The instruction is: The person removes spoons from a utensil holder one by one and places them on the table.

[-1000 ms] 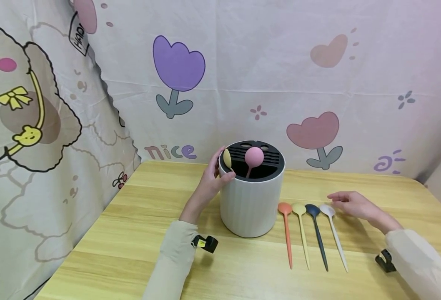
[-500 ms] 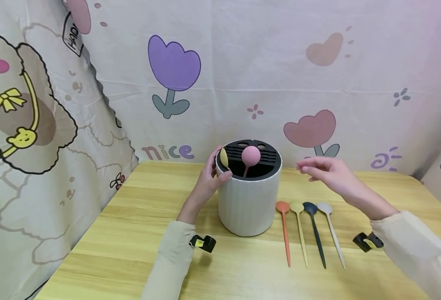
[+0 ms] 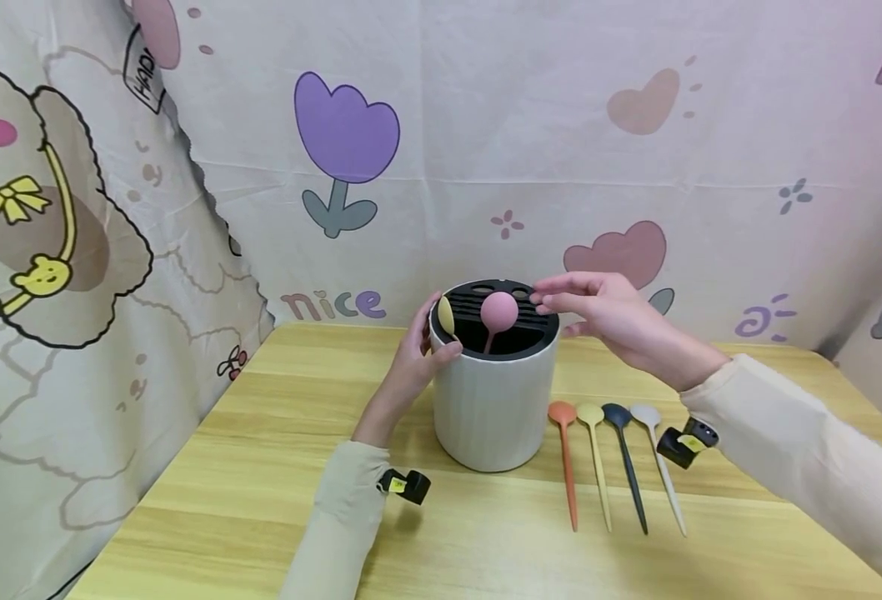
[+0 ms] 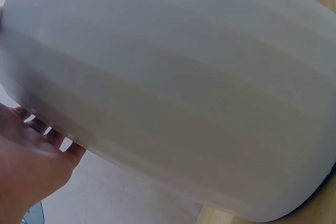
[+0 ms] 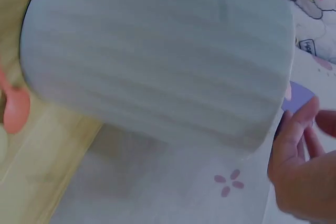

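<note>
A white ribbed utensil holder [image 3: 489, 417] with a black slotted lid [image 3: 519, 337] stands upright on the table. My left hand [image 3: 411, 358] grips its left side, thumb at the rim and fingers round the back, as the left wrist view also shows. In the lid stand a pink spoon [image 3: 498, 312], round head up, and a yellow spoon [image 3: 446, 316] close to my left thumb. My right hand [image 3: 624, 321] hovers at the lid's right edge, fingers reaching over it toward the pink spoon and holding nothing.
Right of the holder, an orange spoon [image 3: 566, 467], a pale yellow spoon [image 3: 598, 467], a dark blue spoon [image 3: 628, 467] and a white spoon [image 3: 662, 475] lie in a row on the wooden table [image 3: 261, 467]. A printed cloth [image 3: 471, 125] hangs behind.
My right hand has risen from beside the white spoon and moved left to the holder's lid. My left hand keeps its grip on the holder.
</note>
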`<state>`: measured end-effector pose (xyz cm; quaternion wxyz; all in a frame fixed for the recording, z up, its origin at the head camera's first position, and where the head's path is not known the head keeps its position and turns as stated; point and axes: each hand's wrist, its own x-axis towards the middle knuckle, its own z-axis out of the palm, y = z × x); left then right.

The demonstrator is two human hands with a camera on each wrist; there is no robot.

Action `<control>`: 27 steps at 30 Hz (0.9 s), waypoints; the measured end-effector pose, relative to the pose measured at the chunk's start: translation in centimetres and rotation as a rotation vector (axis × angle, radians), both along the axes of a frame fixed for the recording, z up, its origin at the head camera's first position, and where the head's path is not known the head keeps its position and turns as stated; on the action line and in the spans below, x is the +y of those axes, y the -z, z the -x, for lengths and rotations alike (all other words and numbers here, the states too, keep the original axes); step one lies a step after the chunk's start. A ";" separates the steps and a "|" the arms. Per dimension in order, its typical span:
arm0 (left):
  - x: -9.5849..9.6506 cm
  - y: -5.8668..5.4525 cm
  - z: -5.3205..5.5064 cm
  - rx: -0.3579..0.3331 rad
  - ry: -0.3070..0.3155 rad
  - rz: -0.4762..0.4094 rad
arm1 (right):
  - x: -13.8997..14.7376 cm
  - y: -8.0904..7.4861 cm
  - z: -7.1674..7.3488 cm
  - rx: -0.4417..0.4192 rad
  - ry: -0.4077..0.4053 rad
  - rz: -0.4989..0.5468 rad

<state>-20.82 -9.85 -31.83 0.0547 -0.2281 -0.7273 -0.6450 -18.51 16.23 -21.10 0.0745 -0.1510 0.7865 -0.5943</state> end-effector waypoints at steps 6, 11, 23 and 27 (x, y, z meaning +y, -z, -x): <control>0.0 0.0 0.0 -0.002 -0.002 0.003 | -1.2 -0.3 0.6 -0.042 0.039 0.013; -0.1 -0.1 -0.1 -0.011 -0.005 0.001 | -2.8 -0.5 1.0 -0.038 0.063 -0.042; -0.1 -0.2 -0.1 -0.018 0.007 -0.003 | -5.1 -0.8 0.7 -0.026 -0.015 -0.159; -0.2 -0.1 -0.1 -0.011 0.008 -0.001 | -5.3 -0.8 0.7 0.002 -0.044 -0.212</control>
